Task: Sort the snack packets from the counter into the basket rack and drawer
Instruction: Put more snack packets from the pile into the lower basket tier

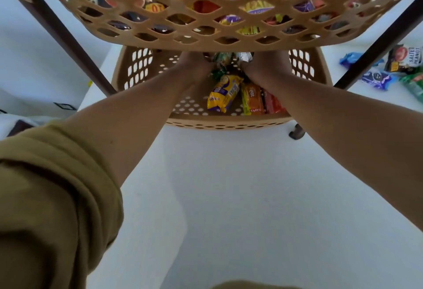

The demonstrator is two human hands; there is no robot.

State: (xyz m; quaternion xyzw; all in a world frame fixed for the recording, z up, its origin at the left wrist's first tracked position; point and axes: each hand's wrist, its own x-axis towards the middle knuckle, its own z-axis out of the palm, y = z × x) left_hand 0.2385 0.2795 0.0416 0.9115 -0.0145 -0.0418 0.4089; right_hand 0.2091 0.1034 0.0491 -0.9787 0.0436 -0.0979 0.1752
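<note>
Left hand (pixel 194 65) and right hand (pixel 263 66) each close a grip on the crinkled green-and-silver foil packets (pixel 229 58) between them, both equally near, directly above the floor of the beige perforated plastic basket (pixel 142 64).

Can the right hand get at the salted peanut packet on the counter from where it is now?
Probably not directly. The right hand is deep in the lower basket, and the dark rack leg stands between it and the salted peanut packet. It would need to back out first.
</note>
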